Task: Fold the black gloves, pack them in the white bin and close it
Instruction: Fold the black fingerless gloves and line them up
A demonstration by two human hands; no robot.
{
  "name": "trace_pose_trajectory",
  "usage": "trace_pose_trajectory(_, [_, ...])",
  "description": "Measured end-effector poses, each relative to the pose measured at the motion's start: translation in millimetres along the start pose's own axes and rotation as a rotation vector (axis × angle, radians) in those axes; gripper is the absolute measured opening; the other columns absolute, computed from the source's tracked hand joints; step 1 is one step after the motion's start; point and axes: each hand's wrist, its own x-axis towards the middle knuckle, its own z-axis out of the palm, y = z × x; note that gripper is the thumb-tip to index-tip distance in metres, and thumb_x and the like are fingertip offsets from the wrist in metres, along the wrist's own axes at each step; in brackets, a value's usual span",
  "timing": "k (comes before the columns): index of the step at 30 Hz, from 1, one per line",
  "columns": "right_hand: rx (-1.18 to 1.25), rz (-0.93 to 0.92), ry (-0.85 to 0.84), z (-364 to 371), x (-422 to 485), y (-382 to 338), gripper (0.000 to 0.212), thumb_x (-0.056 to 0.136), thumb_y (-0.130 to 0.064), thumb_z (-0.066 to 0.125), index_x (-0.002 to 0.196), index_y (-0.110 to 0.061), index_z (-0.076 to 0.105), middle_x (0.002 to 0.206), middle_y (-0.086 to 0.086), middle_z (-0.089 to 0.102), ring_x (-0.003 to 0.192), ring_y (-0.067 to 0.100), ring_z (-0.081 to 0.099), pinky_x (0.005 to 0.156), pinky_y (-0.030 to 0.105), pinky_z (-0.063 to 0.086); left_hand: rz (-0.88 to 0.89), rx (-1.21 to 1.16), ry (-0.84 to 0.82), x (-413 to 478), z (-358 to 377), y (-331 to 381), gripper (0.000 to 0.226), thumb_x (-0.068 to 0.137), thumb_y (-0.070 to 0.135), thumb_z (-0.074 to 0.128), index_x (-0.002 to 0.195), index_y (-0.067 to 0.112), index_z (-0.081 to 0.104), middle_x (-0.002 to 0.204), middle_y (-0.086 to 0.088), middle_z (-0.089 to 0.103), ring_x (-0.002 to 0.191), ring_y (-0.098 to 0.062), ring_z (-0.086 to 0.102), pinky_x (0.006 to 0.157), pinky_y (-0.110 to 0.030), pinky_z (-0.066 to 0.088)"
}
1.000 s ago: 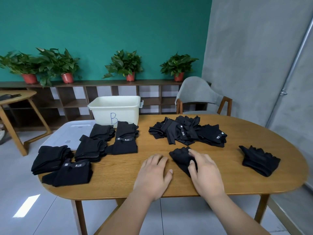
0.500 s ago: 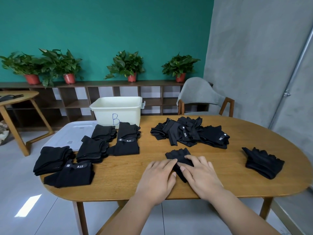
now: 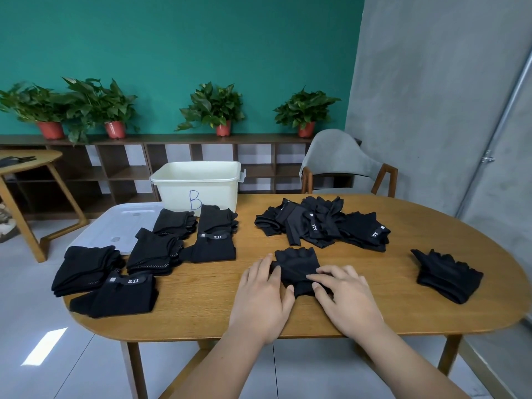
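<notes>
A black fingerless glove (image 3: 296, 266) lies flat near the table's front edge. My left hand (image 3: 263, 298) presses its left side with straight fingers. My right hand (image 3: 344, 300) presses its near right part, fingers flat. Behind it sits a loose pile of black gloves (image 3: 319, 223). Several folded gloves (image 3: 161, 249) lie on the left half of the table. One more folded glove (image 3: 446, 275) rests at the right. The open white bin (image 3: 198, 185) marked "B" stands at the back left, its lid (image 3: 115, 226) flat beside it.
The oval wooden table (image 3: 403, 306) ends just before my wrists. A grey chair (image 3: 342, 162) stands behind it on the right. A shelf with potted plants (image 3: 213, 110) lines the green wall. A second wooden table (image 3: 28, 165) is at far left.
My left hand slid right from the bare tabletop onto the glove. The glove turned from slanted to straight, and both hands now press on it.
</notes>
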Motion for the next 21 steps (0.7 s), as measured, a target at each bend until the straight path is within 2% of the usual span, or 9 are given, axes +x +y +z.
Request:
trace_pose_trajectory(2, [-0.029,-0.033,-0.029,-1.4,0.1,-0.6,0.039,0.106,-0.056,0.038,0.137,-0.053,0.062,0.138,-0.032,0.050,0.131,0.002,0.036,0.102,0.031,0.034,0.083,-0.006,0.025,-0.2,-1.2,1.1,0.065,0.109,0.055,0.022,0.165,0.023,0.031,0.175,0.005,0.012,0.162,-0.015,0.003,0.132,-0.040,0.009])
trace_pose_trajectory(3, [-0.032,-0.044,-0.040,-2.1,0.5,-0.6,0.040,0.107,-0.056,0.036,0.138,-0.054,0.060,0.139,-0.033,0.049,0.131,0.002,0.034,0.102,0.031,0.034,0.148,0.003,0.025,-0.6,-0.8,1.4,0.063,0.110,0.054,0.022,0.165,0.025,0.030,0.175,0.007,0.016,0.162,-0.012,0.003,0.132,-0.039,0.008])
trace_pose_trajectory(5, [-0.001,-0.045,-0.054,-3.6,1.7,-1.1,0.040,0.107,-0.055,0.035,0.140,-0.054,0.058,0.137,-0.033,0.048,0.130,0.002,0.034,0.102,0.031,0.034,0.250,0.007,0.010,-2.3,0.1,1.7,0.056,0.111,0.052,0.025,0.160,0.031,0.042,0.167,0.011,0.035,0.159,-0.010,0.018,0.131,-0.038,0.011])
trace_pose_trajectory(8, [0.154,0.017,-0.016,-4.4,2.4,0.3,0.039,0.107,-0.050,0.041,0.140,-0.047,0.061,0.133,-0.032,0.051,0.128,0.003,0.037,0.107,0.033,0.037,0.193,0.003,0.011,-3.4,-0.6,1.2,0.054,0.110,0.051,0.024,0.150,0.033,0.055,0.152,0.012,0.054,0.146,-0.010,0.039,0.128,-0.034,0.016])
trace_pose_trajectory(12, [0.280,0.142,0.046,-6.3,6.3,5.8,0.039,0.106,-0.046,0.048,0.142,-0.037,0.061,0.140,-0.024,0.048,0.129,0.002,0.034,0.112,0.030,0.037,0.092,-0.005,-0.025,-3.3,-3.1,2.5,0.056,0.110,0.053,0.022,0.156,0.032,0.047,0.157,0.010,0.047,0.152,-0.013,0.031,0.130,-0.034,0.013])
trace_pose_trajectory(15, [0.294,0.235,-0.001,-9.3,15.4,6.4,0.045,0.106,-0.046,0.049,0.149,-0.033,0.055,0.154,-0.013,0.042,0.140,0.011,0.030,0.113,0.029,0.030,0.065,-0.019,-0.072,-1.5,-5.3,2.5,0.057,0.110,0.056,0.021,0.163,0.036,0.031,0.166,0.008,0.036,0.159,-0.014,0.019,0.132,-0.035,0.007])
trace_pose_trajectory(17, [0.201,0.249,-0.012,-10.6,23.8,10.6,0.048,0.106,-0.047,0.047,0.152,-0.031,0.052,0.161,-0.007,0.037,0.146,0.020,0.028,0.118,0.037,0.031,0.056,-0.027,-0.100,-0.1,-5.3,2.1,0.059,0.109,0.058,0.020,0.164,0.039,0.025,0.169,0.008,0.030,0.160,-0.014,0.012,0.132,-0.037,0.004])
trace_pose_trajectory(19, [-0.024,0.229,-0.002,-13.5,33.5,22.3,0.052,0.106,-0.050,0.042,0.154,-0.033,0.048,0.168,-0.003,0.028,0.151,0.025,0.021,0.121,0.044,0.032,0.060,-0.014,-0.122,1.5,-4.4,1.7,0.060,0.109,0.061,0.018,0.164,0.040,0.024,0.171,0.007,0.026,0.161,-0.013,0.007,0.132,-0.039,0.002])
trace_pose_trajectory(21, [-0.220,0.250,-0.009,-17.5,43.8,39.3,0.056,0.106,-0.052,0.035,0.159,-0.033,0.039,0.174,0.000,0.013,0.158,0.028,0.010,0.125,0.049,0.025,0.070,-0.003,-0.136,3.0,-3.1,1.0,0.062,0.108,0.063,0.016,0.165,0.040,0.024,0.172,0.007,0.023,0.162,-0.013,0.004,0.132,-0.040,0.000])
